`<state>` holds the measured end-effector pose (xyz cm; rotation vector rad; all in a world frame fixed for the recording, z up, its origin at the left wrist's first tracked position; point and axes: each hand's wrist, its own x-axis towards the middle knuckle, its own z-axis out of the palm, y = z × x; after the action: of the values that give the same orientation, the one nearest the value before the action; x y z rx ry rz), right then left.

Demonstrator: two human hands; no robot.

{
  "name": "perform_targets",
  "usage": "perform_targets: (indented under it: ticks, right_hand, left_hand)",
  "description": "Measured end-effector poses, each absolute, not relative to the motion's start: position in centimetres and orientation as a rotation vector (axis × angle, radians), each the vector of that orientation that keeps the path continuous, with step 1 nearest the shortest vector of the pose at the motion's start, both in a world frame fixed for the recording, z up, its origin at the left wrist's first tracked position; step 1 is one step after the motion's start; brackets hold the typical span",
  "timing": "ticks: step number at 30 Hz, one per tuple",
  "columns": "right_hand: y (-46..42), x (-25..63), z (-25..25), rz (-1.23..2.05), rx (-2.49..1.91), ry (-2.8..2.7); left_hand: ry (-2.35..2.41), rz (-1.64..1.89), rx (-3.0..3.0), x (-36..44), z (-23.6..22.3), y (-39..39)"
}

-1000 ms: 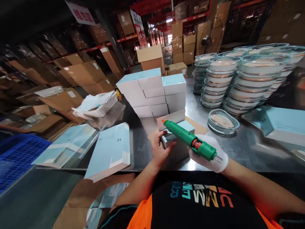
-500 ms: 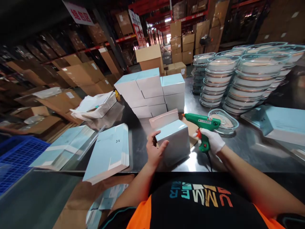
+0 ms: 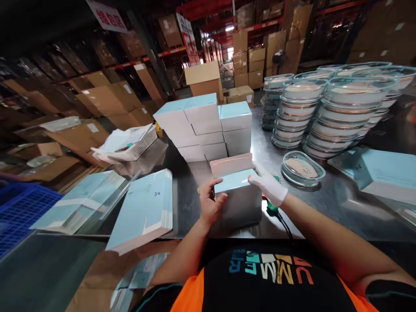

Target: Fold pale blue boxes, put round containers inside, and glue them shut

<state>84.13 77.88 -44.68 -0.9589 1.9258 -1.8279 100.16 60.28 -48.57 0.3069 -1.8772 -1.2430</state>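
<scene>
A small carton [image 3: 239,206] with a light blue top and greyish-white sides stands on the metal table in front of me. My bare left hand [image 3: 209,200] grips its left side, thumb on the near face. My right hand [image 3: 269,186], in a white glove, holds the carton's right upper edge with the thumb on the blue top. Behind the top, a pale pinkish flap [image 3: 231,164] stands raised. The green glue gun [image 3: 272,208] lies on the table, mostly hidden by my right hand and wrist, its cord running toward me.
White-and-blue cartons [image 3: 201,125] are stacked just beyond. Several stacks of oval glass dishes [image 3: 351,108] rise at the right, and a dish with a lid [image 3: 303,169] sits nearer. Flat blue cartons [image 3: 143,203] lie left, by a white basket [image 3: 139,145]. A blue carton pile [image 3: 390,169] lies far right.
My right hand has put the glue gun down on the table and taken hold of the carton's right side. My left hand stays on the carton's left side.
</scene>
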Motion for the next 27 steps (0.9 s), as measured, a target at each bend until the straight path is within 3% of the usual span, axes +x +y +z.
perform_targets:
  ticks: [4, 9, 15, 20, 27]
  right_hand:
    - [77.2, 84.3, -44.7, -1.811, -0.976, 1.796]
    - [80.1, 83.6, -47.4, -1.809, -1.451, 1.682]
    - [81.2, 85.2, -47.3, -1.746, -1.842, 1.632]
    - [81.4, 85.0, -48.0, -1.685, -1.837, 1.699]
    - [81.1, 86.7, -52.7, -1.714, -1.470, 1.680]
  left_hand:
    - [-1.903, -1.184, 0.140, 99.8, -48.7, 59.7]
    - [-1.749, -1.205, -0.290, 99.7, -47.7, 58.8]
    - [-2.093, -0.985, -0.585, 100.8, -45.8, 57.5]
    - [-2.083, -0.924, -0.598, 101.0, -45.3, 57.4]
    - [-2.374, -0.716, -0.712, 101.9, -42.7, 57.7]
